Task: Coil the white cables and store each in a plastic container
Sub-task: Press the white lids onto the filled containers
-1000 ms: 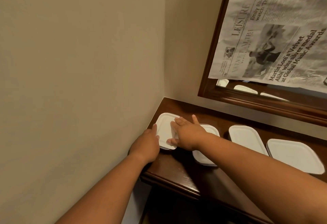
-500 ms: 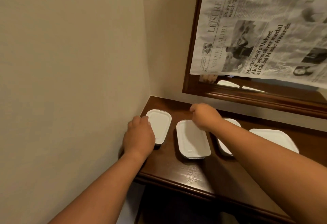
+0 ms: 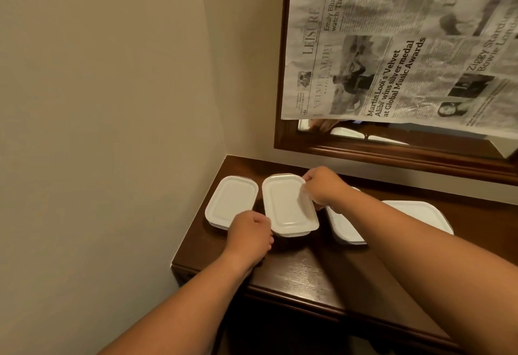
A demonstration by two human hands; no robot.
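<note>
Four white plastic containers sit in a row on the dark wooden desk (image 3: 302,276) at the centre of the frame, all with their lids on. The right hand (image 3: 322,186) has its fingers curled onto the far right corner of the second container (image 3: 288,206), pinching the lid's edge. The left hand (image 3: 249,238) is at the near left corner of the same container, fingers curled round it, in the gap beside the leftmost container (image 3: 229,200). The third container (image 3: 343,228) and fourth container (image 3: 417,214) lie to the right, partly under the right forearm, with no hand on them.

No white cable shows anywhere, and the lids are opaque, so whether the cables are already inside cannot be told. With every lid in place and nothing loose on the desk, the task looks close to done. What seems left is seating this lid or straightening the row. A newspaper (image 3: 392,46) hangs over the mirror (image 3: 392,155) at the upper right.
</note>
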